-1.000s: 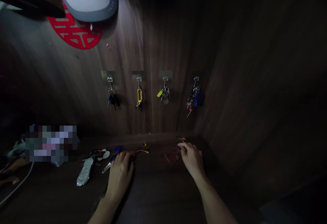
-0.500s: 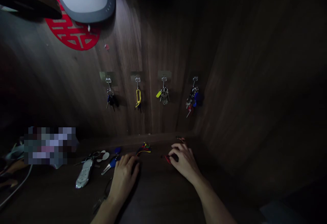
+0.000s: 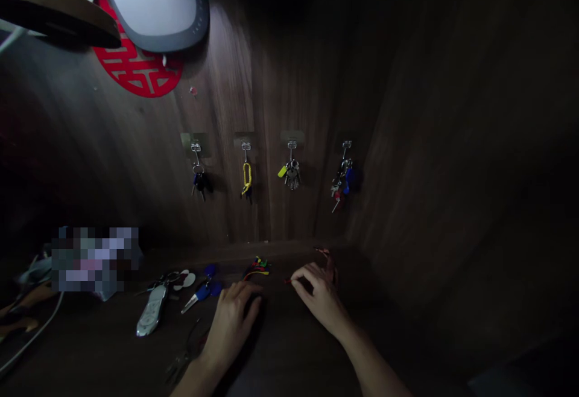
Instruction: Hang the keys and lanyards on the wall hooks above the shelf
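My right hand (image 3: pixel 320 300) pinches a small red piece (image 3: pixel 288 280) between thumb and forefinger, low over the dark wooden surface. Just behind its knuckles a thin reddish-brown strap (image 3: pixel 324 252) shows, partly covered by the hand. My left hand (image 3: pixel 233 321) rests palm down with its fingers stretched out and thumb apart. Beyond its fingertips lies a bundle of coloured cords (image 3: pixel 257 267). To its left are a key with blue tags (image 3: pixel 208 289) and a dim bunch of keys (image 3: pixel 178 365), partly hidden by my wrist.
Bunches of keys (image 3: pixel 292 177) hang from several hooks on the wooden back wall. A silver remote fob (image 3: pixel 152 311) with keys lies left, near a white cable (image 3: pixel 43 336) and a blurred-out item (image 3: pixel 94 261). A lamp (image 3: pixel 151 8) hangs above before a red paper-cut (image 3: pixel 149 80).
My left hand has slid right. The fingertips of my right hand have moved slightly left with the red piece, and more of the strap behind them shows. The view has shifted a little.
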Motion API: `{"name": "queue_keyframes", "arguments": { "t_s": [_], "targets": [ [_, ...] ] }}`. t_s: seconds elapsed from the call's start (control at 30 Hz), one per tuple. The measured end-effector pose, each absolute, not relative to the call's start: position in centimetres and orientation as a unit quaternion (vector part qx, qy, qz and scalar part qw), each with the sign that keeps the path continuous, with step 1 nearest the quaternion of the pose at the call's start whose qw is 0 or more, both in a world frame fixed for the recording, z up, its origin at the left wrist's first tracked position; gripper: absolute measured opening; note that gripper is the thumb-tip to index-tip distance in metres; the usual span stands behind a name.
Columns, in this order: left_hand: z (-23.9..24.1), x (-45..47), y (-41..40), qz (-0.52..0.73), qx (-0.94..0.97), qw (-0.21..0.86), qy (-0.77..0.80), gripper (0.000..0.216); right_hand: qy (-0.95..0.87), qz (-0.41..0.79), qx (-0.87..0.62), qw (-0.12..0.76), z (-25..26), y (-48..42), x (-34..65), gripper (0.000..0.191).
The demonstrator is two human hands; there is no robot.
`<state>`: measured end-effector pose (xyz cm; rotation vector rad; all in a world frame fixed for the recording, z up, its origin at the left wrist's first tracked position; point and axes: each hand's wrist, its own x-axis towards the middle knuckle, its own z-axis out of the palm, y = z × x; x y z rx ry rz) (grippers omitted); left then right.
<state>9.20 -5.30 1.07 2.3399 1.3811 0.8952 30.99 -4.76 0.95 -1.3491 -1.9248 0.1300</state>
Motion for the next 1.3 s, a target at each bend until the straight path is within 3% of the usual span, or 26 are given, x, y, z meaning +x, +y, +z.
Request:
{"name": "queue_keyframes", "arguments": {
  "t_s": [0.4, 0.53, 0.9, 1.03, 1.3],
  "targets": [
    [2.5, 11.4, -5.2, 0.36, 0.774, 0.272, 0.444, 0.011, -0.782, 0.108, -0.445, 0.422, 0.5, -5.9, 28.7, 0.011],
    [2.6, 11.3, -4.8, 0.364, 0.744, 0.342, 0.445, 0.018, -0.767, 0.129, -0.452, 0.438, 0.3, -5.9, 28.6, 0.01],
    [4.6, 11.9, -2.9, 0.419, 0.562, 0.619, 0.354, 0.035, -0.66, 0.446, -0.384, 0.466, 1.4, -6.7, 27.6, 0.028],
    [5.0, 12.1, -2.6, 0.442, 0.508, 0.649, 0.353, 0.034, -0.608, 0.524, -0.35, 0.483, 0.7, -6.0, 27.8, 0.032],
    [4.1, 11.2, -0.7, 0.461, 0.458, 0.663, 0.372, 0.032, -0.558, 0.515, -0.387, 0.523, 0.2, -5.1, 28.1, 0.04]
  ]
}}
